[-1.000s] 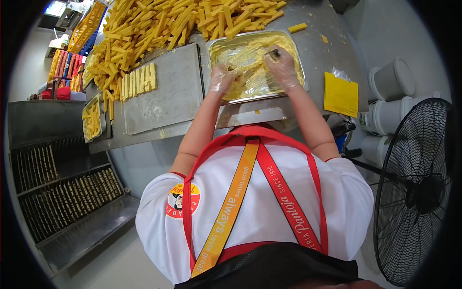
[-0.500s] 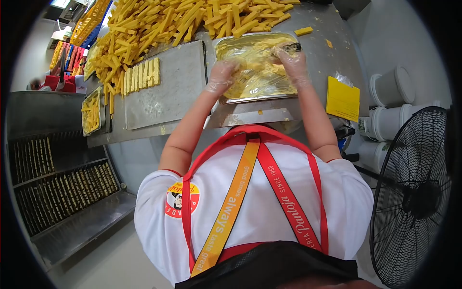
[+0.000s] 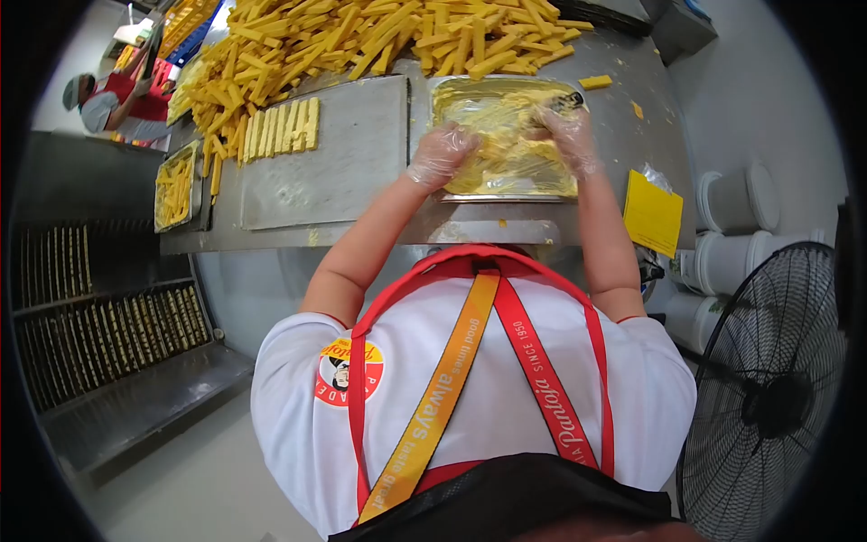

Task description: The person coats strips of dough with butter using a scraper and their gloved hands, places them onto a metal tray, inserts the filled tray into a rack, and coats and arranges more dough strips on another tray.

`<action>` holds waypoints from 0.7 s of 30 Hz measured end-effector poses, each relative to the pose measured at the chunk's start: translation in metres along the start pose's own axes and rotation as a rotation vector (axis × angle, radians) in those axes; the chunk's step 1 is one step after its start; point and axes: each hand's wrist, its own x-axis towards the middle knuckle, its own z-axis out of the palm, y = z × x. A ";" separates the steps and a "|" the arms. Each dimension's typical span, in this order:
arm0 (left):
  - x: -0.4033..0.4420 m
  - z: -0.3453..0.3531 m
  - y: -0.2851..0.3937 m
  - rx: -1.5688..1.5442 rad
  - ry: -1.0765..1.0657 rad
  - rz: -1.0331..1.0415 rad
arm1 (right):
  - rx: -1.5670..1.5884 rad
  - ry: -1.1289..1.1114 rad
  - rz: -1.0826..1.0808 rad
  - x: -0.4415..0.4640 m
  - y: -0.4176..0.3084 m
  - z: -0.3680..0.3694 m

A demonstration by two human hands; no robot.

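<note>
A shallow metal tray (image 3: 506,197) smeared with pale yellow cream (image 3: 515,144) lies in front of me on the steel table. My right hand (image 3: 567,140), in a clear plastic glove, is closed around a dark-handled tool (image 3: 567,101) over the tray's right side. The tool's working end is hidden. My left hand (image 3: 444,154), gloved alike, is at the tray's left side with its fingers curled; what they hold, if anything, is hidden. Left of it, a flat metal sheet (image 3: 334,172) carries a row of cream-coated sticks (image 3: 282,128).
Yellow sticks (image 3: 361,36) are heaped along the back. A small tray (image 3: 176,185) of sticks stands at the left edge. A yellow pad (image 3: 653,212) lies at the right, near a fan (image 3: 777,388) and white buckets (image 3: 736,253). Another person (image 3: 117,104) is at far left.
The view has shifted, so the table sits further right in it. My left hand's fingers lie further over the tray, and the other person has come more into sight.
</note>
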 end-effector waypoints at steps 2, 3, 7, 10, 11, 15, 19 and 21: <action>-0.007 -0.018 0.007 0.074 0.138 -0.031 | -0.448 0.152 0.082 0.006 0.011 -0.014; -0.009 -0.033 0.011 0.168 0.237 -0.006 | -0.672 0.227 0.114 0.011 0.017 -0.018; -0.054 -0.077 -0.039 0.382 0.566 -0.528 | -0.361 0.257 0.154 -0.011 0.000 -0.007; -0.087 -0.090 -0.109 0.506 0.628 -0.669 | -0.318 0.291 0.114 -0.016 0.009 -0.009; -0.096 -0.087 -0.130 0.549 0.608 -0.743 | -0.291 0.289 0.089 -0.016 0.014 -0.010; -0.109 -0.085 -0.165 0.542 0.567 -0.860 | -0.271 0.284 0.097 -0.018 0.009 0.003; -0.111 -0.078 -0.195 0.435 0.458 -0.963 | -0.406 0.259 0.043 -0.016 0.019 0.001; -0.112 -0.073 -0.204 0.443 0.514 -0.940 | -0.623 0.226 0.056 -0.024 0.014 0.011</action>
